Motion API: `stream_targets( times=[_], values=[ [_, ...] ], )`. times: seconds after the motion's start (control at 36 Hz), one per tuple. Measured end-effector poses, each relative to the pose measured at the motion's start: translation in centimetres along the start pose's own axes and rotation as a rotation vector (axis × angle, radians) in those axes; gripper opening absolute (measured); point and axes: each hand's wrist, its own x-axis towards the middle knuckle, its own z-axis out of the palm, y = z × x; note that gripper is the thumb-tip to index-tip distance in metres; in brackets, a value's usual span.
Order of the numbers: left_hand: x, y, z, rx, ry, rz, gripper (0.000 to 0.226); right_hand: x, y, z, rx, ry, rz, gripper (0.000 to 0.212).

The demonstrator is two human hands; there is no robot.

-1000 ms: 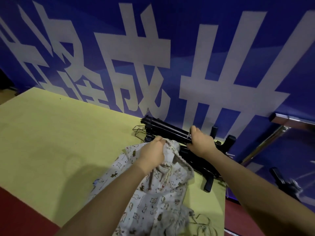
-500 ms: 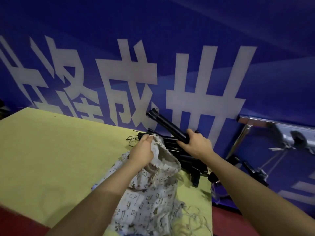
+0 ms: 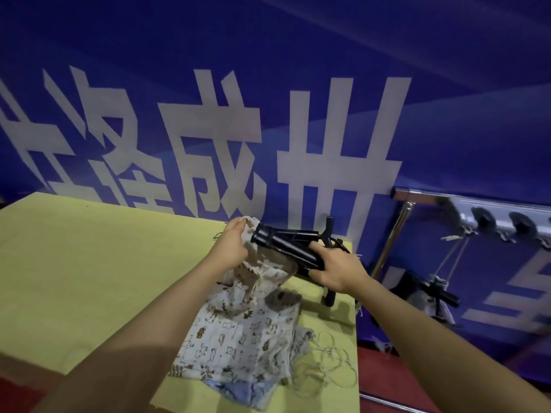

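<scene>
A white drawstring bag [image 3: 238, 329] printed with small brown animals lies on the yellow table [image 3: 89, 278]. My left hand [image 3: 231, 248] grips the rim of the bag's mouth and holds it up and open. My right hand [image 3: 337, 272] grips a folded black tripod [image 3: 286, 245] by its legs. The tripod is lifted off the table and tilted, its leg ends pointing left at the bag's mouth, right at the opening.
More black tripod parts [image 3: 328, 293] lie on the table's far right corner. Loose drawstrings [image 3: 325, 371] and other printed cloth [image 3: 238, 391] sit near the front edge. A blue banner [image 3: 268, 114] backs the table. A metal rack [image 3: 477, 210] stands to the right.
My right hand has lifted the tripod off the pile and swung its leg ends toward the bag. My left hand has raised the bag's mouth higher.
</scene>
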Motion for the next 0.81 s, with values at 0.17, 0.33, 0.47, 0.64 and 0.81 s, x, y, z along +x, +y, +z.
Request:
stream_targets(
  times=[0.17, 0.33, 0.47, 0.64, 0.81],
  values=[
    [-0.4, -0.4, 0.2, 0.125, -0.061, 0.059, 0.081, 0.4, 0.1, 0.5, -0.225, -0.020, -0.096, 0.038],
    [-0.8, -0.6, 0.1, 0.251, -0.100, 0.087, 0.086, 1.8, -0.5, 0.0, -0.383, -0.024, -0.120, 0.042],
    [-1.1, -1.0, -0.3, 0.314, -0.125, 0.078, 0.087, 3.1, -1.3, -0.3, -0.469, 0.001, -0.151, 0.049],
    [-1.0, -1.0, -0.9, 0.286, -0.111, 0.082, 0.083, 4.1, -1.7, -0.3, -0.571, 0.039, -0.209, 0.053],
    [-1.2, 0.2, 0.3, 0.179, -0.104, 0.114, 0.076, 4.8, -3.2, 0.0, -0.728, 0.211, -0.390, 0.062]
  ],
)
